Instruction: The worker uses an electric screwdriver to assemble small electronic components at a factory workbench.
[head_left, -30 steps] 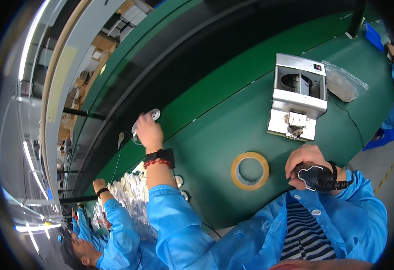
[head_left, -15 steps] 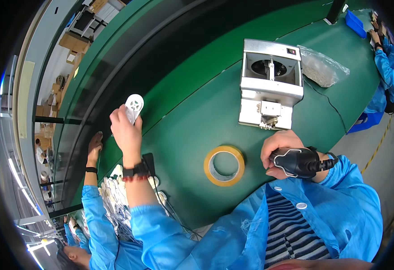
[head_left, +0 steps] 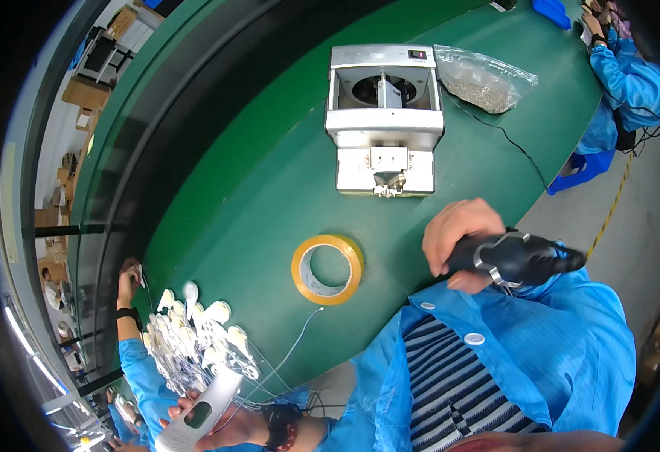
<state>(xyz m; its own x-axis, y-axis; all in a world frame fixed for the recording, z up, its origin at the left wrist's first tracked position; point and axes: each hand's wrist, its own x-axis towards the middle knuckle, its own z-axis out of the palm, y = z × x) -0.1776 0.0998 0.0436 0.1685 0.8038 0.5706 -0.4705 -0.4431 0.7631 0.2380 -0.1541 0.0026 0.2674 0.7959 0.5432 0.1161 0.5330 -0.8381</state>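
Note:
My left hand (head_left: 232, 429) is low at the left, fingers wrapped round a long white plastic housing (head_left: 213, 393) with an oval opening. Beside it lies a pile of white cabled parts (head_left: 194, 335) with round ends. A thin grey cable (head_left: 300, 335) curves over the table close by. At the right, my right hand (head_left: 461, 224) grips a black electric screwdriver (head_left: 518, 260) with a metal hanging loop; its tip is hidden. Between my hands a roll of yellowish tape (head_left: 297, 267) lies flat on the green table (head_left: 254, 233).
A silver screw-feeding machine (head_left: 386, 120) stands ahead, with a clear bag of small metal pieces (head_left: 484, 87) next to it. A black cord (head_left: 525, 151) runs off the table's right edge. A co-worker's hand (head_left: 128, 282) works at the left; another person (head_left: 631, 83) is far right.
My left hand has come down and back from the far left, beside the pile, with a white part in it. My right hand still grips the screwdriver, now turned more sideways. The view has shifted.

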